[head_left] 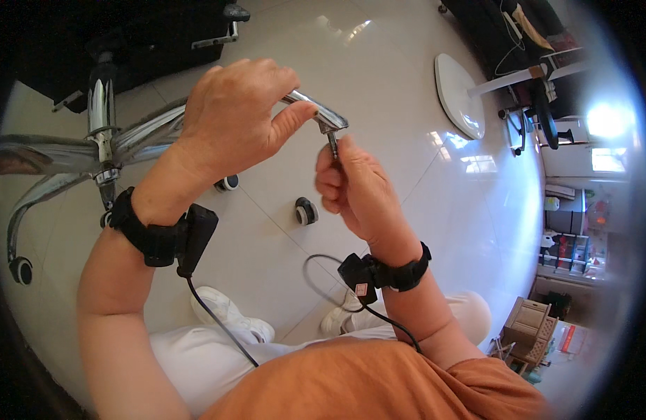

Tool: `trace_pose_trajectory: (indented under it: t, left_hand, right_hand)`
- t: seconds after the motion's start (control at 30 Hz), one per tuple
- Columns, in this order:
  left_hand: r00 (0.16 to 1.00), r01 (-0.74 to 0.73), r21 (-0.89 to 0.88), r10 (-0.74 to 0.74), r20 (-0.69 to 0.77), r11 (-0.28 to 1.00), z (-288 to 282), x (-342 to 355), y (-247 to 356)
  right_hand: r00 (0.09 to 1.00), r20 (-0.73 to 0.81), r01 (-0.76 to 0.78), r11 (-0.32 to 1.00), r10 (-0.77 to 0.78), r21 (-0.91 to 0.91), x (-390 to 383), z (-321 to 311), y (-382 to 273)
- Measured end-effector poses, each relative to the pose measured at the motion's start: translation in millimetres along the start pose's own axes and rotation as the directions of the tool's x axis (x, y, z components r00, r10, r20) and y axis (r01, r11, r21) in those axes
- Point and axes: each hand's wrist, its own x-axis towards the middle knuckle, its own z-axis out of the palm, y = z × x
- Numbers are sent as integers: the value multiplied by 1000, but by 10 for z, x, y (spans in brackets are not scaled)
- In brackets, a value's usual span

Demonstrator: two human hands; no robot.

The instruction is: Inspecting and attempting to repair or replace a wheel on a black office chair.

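Note:
A chrome star-shaped chair base [151, 133] stretches across the left and upper middle, around a central column [101, 98]. My left hand [235, 108] is wrapped over one of its legs, near the tip. At that leg's end [330, 122], my right hand [354, 189] is closed on a thin dark metal rod [332, 143] that meets the tip from below. The rod's lower part is hidden in the fingers, so its kind cannot be told. A loose-looking caster wheel [306, 211] rests on the tiles below my hands. Another caster [227, 183] shows beneath my left wrist.
One caster [20, 270] sits on a curved leg at the far left. Black upholstered furniture [43, 49] stands at upper left. A white round-cornered base plate [457, 96] is at upper right. Brown plastic drawers [529, 325] stand at lower right. My shoes [228, 315] are below.

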Motion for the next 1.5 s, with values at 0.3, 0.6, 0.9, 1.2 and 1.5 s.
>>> trace_pose_trajectory:
  t: [0.3,0.6,0.9,1.2,1.5]
  left_hand:
    - [1000,-12,1,12,-29,1000,13,1,-9]
    - [1000,5,10,-5,-26,1000,22,-14,-9]
    - [1000,6,21,-5,-4,1000,16,15,-2]
    - [1000,0,-11,0,-31,1000,32,-2,-17]
    - [1000,2,12,-1,-28,1000,42,11,-3]
  right_hand:
    - [965,-75,170,820,-250,-547,-10,98,-39]
    - [989,93,-132,957,111,258,12,29,-138]
    - [986,131,-119,982,100,145,103,-75,-113]
    - [941,-55,217,722,-333,-657,14,76,-131]
    - [873,470,-403,733,128,548,183,-148,51]
